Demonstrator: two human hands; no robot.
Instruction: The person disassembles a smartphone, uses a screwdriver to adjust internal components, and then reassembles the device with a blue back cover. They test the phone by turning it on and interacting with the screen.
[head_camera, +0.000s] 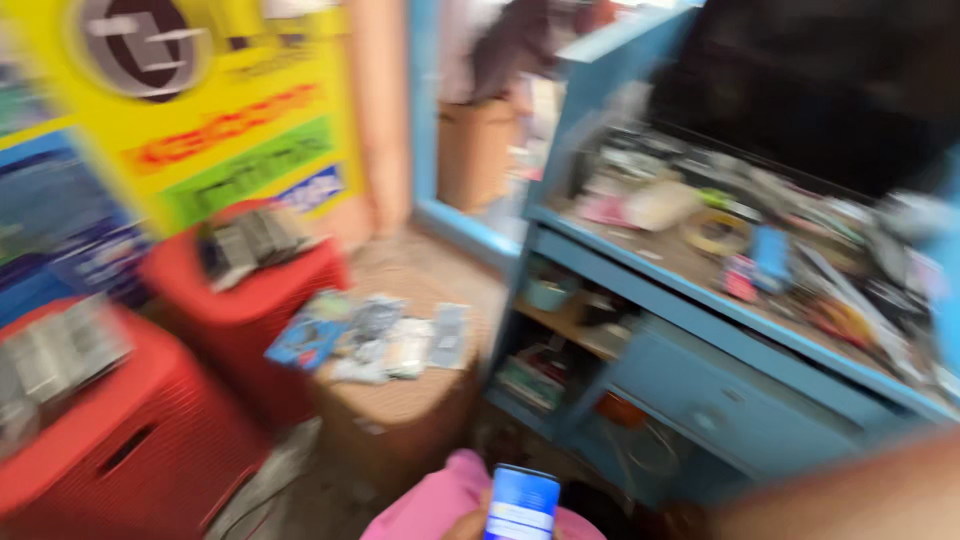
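The whole view is motion-blurred. A smartphone (521, 503) with a lit blue and white screen stands upright at the bottom centre, over pink cloth (430, 505). Fingertips of my right hand (466, 524) curl around the phone's left edge and grip it. My bare right forearm (850, 490) comes in from the bottom right corner toward the phone; the rest of the hand is below the frame edge. My left hand is not visible.
A blue wooden workbench (700, 330) with a drawer and open shelves stands at right, its top littered with tools and small parts. A round brown stool (400, 400) holds flat packets. Two red plastic crates (120, 440) stand at left under a yellow poster (220, 110).
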